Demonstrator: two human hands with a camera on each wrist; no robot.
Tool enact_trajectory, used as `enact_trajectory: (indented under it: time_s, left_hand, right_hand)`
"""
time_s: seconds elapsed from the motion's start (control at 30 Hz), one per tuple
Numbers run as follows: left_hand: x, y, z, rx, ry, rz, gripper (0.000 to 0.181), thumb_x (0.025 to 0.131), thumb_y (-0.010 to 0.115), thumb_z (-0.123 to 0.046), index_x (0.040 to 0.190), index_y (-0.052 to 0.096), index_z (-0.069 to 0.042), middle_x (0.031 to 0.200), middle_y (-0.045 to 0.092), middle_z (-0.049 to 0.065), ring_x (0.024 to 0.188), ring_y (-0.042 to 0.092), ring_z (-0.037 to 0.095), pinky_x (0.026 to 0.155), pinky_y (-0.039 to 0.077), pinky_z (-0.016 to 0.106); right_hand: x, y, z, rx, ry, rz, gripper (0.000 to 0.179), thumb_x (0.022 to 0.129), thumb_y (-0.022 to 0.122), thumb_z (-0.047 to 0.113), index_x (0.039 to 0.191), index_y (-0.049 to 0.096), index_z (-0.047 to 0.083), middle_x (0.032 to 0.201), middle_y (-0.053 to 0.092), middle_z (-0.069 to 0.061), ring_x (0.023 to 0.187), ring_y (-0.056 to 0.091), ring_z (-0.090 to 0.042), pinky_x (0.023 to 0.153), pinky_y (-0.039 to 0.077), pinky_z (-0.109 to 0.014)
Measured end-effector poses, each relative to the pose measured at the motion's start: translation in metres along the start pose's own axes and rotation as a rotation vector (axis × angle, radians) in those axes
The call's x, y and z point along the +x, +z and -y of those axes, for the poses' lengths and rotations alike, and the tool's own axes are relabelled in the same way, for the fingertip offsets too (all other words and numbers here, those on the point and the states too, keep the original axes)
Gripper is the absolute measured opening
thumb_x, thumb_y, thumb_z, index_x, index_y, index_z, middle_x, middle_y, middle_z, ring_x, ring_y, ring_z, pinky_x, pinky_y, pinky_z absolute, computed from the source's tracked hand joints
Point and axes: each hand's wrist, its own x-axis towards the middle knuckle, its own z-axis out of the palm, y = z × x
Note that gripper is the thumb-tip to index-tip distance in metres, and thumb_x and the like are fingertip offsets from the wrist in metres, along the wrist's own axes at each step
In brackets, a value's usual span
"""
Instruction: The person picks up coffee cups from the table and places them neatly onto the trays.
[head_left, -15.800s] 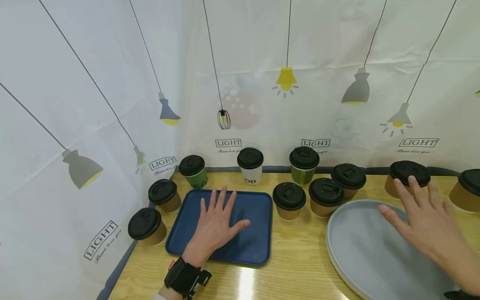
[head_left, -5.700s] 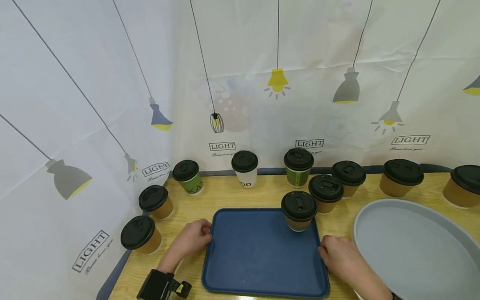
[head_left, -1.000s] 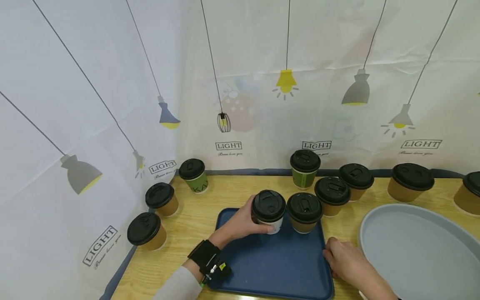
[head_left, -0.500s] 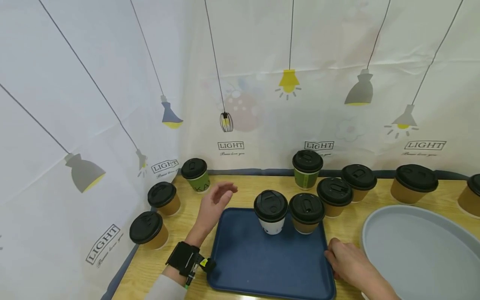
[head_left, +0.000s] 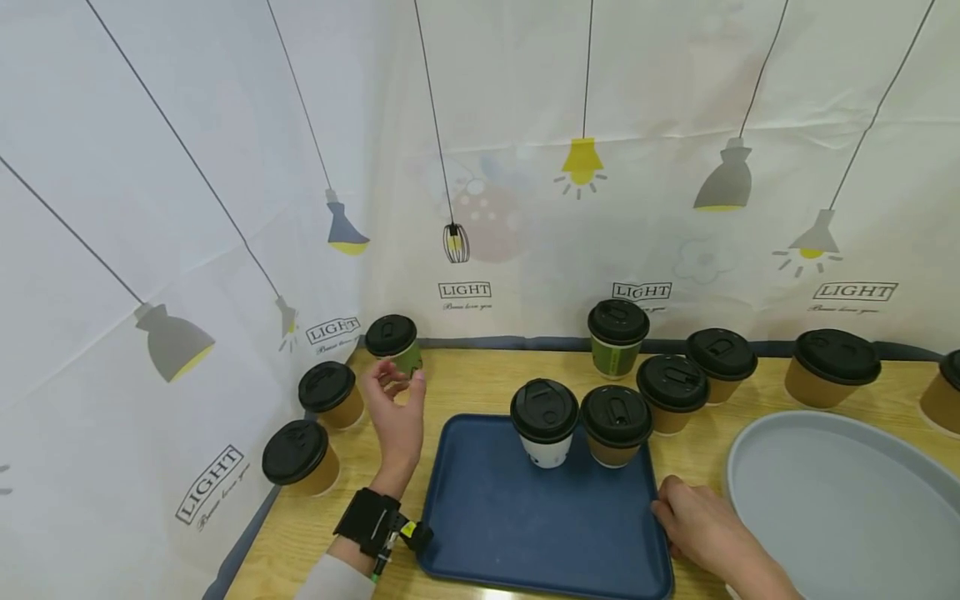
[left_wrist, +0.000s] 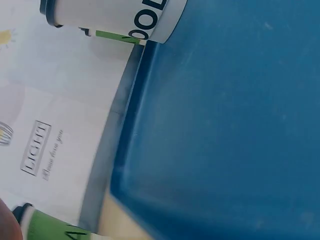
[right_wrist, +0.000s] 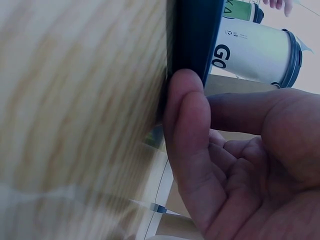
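Note:
My left hand (head_left: 396, 412) is at the green paper cup (head_left: 408, 359) at the back left, fingers loosely bent and thumb apart. Its fingertips overlap the cup's lower part in the head view; in the left wrist view only a bit of finger shows beside the green cup (left_wrist: 52, 227). With thumb and fingers my right hand (head_left: 701, 529) pinches the right rim of the blue tray (head_left: 540, 525), shown close up in the right wrist view at the tray edge (right_wrist: 197, 40). Upright on the tray's far right part stand a white cup (head_left: 547, 452) and a brown cup (head_left: 611, 452), both black-lidded.
Two brown cups (head_left: 321, 471) stand left of the tray. Another green cup (head_left: 615, 357) and several brown cups (head_left: 817, 385) line the back right. A round grey tray (head_left: 840, 500) lies at the right. A printed curtain (head_left: 525, 167) hangs behind the table.
The blue tray came nearer and right, and the brown then the white cup came onto it. My left hand has released the white cup and moved left to the green cup.

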Motion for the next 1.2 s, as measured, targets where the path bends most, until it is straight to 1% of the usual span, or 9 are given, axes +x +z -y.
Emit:
enact_trajectory:
  time_s: [0.03, 0.1, 0.17, 0.27, 0.4, 0.53, 0.83, 1.07, 1.2]
  left_hand:
    - [0.0, 0.001, 0.0, 0.005, -0.022, -0.024, 0.047, 0.098, 0.066, 0.001, 0.138, 0.042, 0.01, 0.13, 0.044, 0.027, 0.111, 0.047, 0.04, 0.098, 0.043, 0.046]
    - [0.001, 0.001, 0.013, 0.015, -0.059, -0.061, 0.058, 0.098, 0.07, -0.005, 0.145, 0.037, 0.004, 0.138, 0.037, 0.022, 0.119, 0.043, 0.042, 0.102, 0.039, 0.054]
    - [0.003, 0.001, 0.027, 0.036, -0.106, -0.078, 0.068, 0.097, 0.074, -0.012, 0.15, 0.033, 0.001, 0.147, 0.032, 0.019, 0.131, 0.039, 0.038, 0.108, 0.035, 0.056]
    - [0.008, 0.0, 0.047, 0.062, -0.172, -0.081, 0.084, 0.093, 0.08, -0.022, 0.156, 0.029, -0.002, 0.157, 0.024, 0.015, 0.146, 0.028, 0.034, 0.117, 0.03, 0.054]
    - [0.015, 0.003, 0.056, 0.108, -0.27, -0.067, 0.103, 0.088, 0.084, -0.034, 0.163, 0.018, -0.007, 0.165, 0.014, 0.013, 0.154, 0.016, 0.03, 0.122, 0.023, 0.053]
    - [0.025, 0.008, 0.064, 0.132, -0.332, -0.078, 0.117, 0.084, 0.086, -0.044, 0.166, 0.009, -0.012, 0.168, 0.007, 0.013, 0.156, 0.009, 0.029, 0.122, 0.022, 0.052]
    - [0.047, 0.025, 0.088, 0.152, -0.375, -0.141, 0.129, 0.079, 0.087, -0.053, 0.167, 0.0, -0.017, 0.171, 0.003, 0.01, 0.158, 0.006, 0.029, 0.124, 0.019, 0.051]
    - [0.059, 0.032, 0.101, 0.127, -0.4, -0.197, 0.126, 0.08, 0.09, -0.04, 0.166, 0.003, -0.012, 0.171, 0.003, 0.011, 0.158, 0.003, 0.028, 0.126, 0.012, 0.046]
    - [0.063, 0.033, 0.107, 0.134, -0.393, -0.225, 0.125, 0.079, 0.092, -0.036, 0.166, 0.005, -0.011, 0.171, 0.007, 0.012, 0.158, 0.007, 0.026, 0.127, 0.012, 0.041]
  right_hand:
    - [0.0, 0.0, 0.0, 0.003, 0.001, -0.001, 0.018, 0.105, 0.057, 0.009, 0.087, 0.058, 0.01, 0.065, 0.056, -0.001, 0.056, 0.056, -0.015, 0.056, 0.043, -0.033]
    - [0.0, 0.0, -0.001, 0.01, 0.001, -0.004, 0.017, 0.105, 0.057, 0.009, 0.087, 0.058, 0.01, 0.065, 0.056, 0.0, 0.056, 0.056, -0.015, 0.056, 0.043, -0.033]
    - [0.0, 0.0, -0.002, 0.016, 0.002, -0.006, 0.017, 0.105, 0.057, 0.009, 0.088, 0.058, 0.01, 0.065, 0.056, 0.0, 0.056, 0.056, -0.015, 0.055, 0.043, -0.032]
    - [-0.001, 0.001, -0.002, 0.023, 0.001, -0.01, 0.016, 0.104, 0.057, 0.009, 0.088, 0.058, 0.01, 0.065, 0.056, 0.0, 0.056, 0.056, -0.015, 0.055, 0.042, -0.031]
    - [-0.001, 0.001, -0.002, 0.022, 0.004, -0.011, 0.016, 0.104, 0.057, 0.009, 0.088, 0.058, 0.01, 0.065, 0.056, 0.0, 0.056, 0.057, -0.015, 0.055, 0.042, -0.031]
    - [-0.001, 0.0, -0.001, 0.023, 0.009, -0.004, 0.016, 0.105, 0.057, 0.009, 0.089, 0.059, 0.01, 0.065, 0.056, 0.0, 0.057, 0.057, -0.014, 0.055, 0.043, -0.032]
    - [-0.001, -0.001, 0.0, 0.051, 0.028, -0.001, 0.016, 0.105, 0.057, 0.009, 0.089, 0.059, 0.01, 0.067, 0.057, -0.001, 0.057, 0.059, -0.014, 0.056, 0.045, -0.032]
    - [-0.002, 0.0, -0.001, 0.047, 0.026, -0.02, 0.016, 0.104, 0.058, 0.008, 0.088, 0.059, 0.009, 0.065, 0.057, 0.0, 0.057, 0.058, -0.014, 0.055, 0.045, -0.03]
    - [-0.002, 0.0, -0.001, 0.053, 0.026, -0.021, 0.016, 0.104, 0.058, 0.008, 0.088, 0.059, 0.01, 0.066, 0.057, 0.0, 0.057, 0.058, -0.014, 0.055, 0.045, -0.031]
